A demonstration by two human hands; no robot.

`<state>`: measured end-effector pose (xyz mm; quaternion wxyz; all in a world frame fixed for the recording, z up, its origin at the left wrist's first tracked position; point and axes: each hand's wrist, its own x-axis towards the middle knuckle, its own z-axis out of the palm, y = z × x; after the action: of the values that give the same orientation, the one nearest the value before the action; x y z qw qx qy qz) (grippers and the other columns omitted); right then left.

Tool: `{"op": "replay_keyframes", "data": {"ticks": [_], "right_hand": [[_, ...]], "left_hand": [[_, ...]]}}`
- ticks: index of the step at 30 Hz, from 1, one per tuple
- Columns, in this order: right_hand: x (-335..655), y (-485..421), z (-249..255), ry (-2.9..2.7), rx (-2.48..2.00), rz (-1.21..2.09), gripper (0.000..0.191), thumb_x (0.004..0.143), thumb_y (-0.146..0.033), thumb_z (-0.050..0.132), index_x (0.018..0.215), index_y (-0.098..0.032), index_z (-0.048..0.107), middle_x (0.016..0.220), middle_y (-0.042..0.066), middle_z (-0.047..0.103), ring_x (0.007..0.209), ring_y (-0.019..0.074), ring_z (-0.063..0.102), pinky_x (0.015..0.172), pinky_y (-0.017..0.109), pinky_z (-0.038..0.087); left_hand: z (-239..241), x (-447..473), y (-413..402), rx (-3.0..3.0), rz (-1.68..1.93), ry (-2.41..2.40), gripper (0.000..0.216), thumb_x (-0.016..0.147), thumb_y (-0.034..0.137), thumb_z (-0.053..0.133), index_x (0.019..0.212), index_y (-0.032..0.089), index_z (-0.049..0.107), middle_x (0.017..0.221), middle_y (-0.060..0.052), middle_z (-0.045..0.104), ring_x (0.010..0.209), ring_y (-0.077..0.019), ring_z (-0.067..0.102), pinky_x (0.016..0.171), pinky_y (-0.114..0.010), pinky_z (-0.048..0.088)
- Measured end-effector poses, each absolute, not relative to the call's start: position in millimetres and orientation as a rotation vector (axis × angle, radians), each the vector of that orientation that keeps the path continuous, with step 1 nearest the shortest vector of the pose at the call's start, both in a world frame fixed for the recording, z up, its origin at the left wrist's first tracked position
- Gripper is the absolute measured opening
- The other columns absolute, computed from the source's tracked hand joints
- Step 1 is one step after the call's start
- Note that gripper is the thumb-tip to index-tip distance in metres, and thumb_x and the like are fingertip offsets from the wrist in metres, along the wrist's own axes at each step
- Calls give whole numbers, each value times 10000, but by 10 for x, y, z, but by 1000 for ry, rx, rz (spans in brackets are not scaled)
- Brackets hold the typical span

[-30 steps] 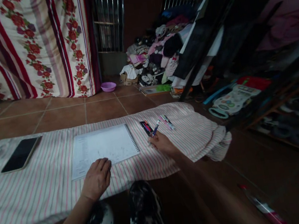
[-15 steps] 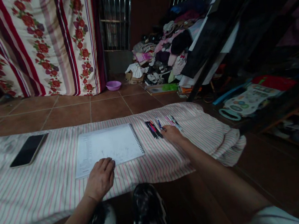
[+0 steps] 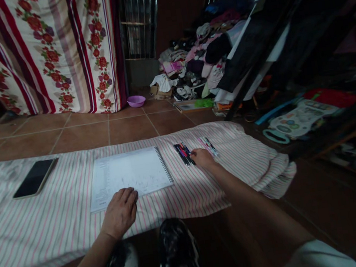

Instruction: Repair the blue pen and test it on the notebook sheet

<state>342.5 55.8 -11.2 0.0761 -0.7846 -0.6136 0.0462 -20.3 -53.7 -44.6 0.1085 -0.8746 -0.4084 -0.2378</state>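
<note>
My left hand [image 3: 120, 211] lies palm down on the near edge of a spiral-bound notebook [image 3: 136, 168], fingers laid over the page. The notebook is turned to a mostly white page with faint marks low down. To its right, my right hand [image 3: 203, 158] pinches a pen [image 3: 185, 147] at the right side of a row of dark and red pens [image 3: 181, 155]. The fingers cover part of that pen. Past this hand lies a second small group of pens [image 3: 209, 146], pink, white and dark.
A striped cloth [image 3: 60, 222] covers the low surface. A phone [image 3: 35, 178] lies at its left. Beyond, on the tiled floor, are a purple basin [image 3: 136, 101] and a heap of clothes [image 3: 200, 58]. A floral curtain [image 3: 48, 50] hangs at the back left.
My right hand has shifted slightly left, bringing the pen from the gap between the groups up against the dark pens. My left hand stays on the notebook.
</note>
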Motion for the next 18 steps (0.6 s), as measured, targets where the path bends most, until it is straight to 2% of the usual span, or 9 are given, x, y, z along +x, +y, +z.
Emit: {"op": "replay_keyframes", "data": {"ticks": [7, 18], "right_hand": [[3465, 515, -125, -1784, -2372, 158, 299, 822, -235, 522, 1059, -165, 690, 1050, 110, 704, 982, 209, 637, 784, 250, 433], [3446, 491, -143, -1768, -2347, 157, 275, 829, -251, 517, 1012, -166, 705, 1000, 96, 717, 932, 190, 648, 740, 230, 425]], "left_hand": [[-470, -211, -527, -2573, -739, -1188, 249, 825, 119, 499, 1058, 119, 587, 1050, -123, 622, 950, -245, 527, 841, -393, 473], [-469, -213, -535, -2580, -752, -1194, 252, 826, 113, 495, 1061, 121, 585, 1049, -115, 620, 944, -242, 521, 833, -392, 473]]}}
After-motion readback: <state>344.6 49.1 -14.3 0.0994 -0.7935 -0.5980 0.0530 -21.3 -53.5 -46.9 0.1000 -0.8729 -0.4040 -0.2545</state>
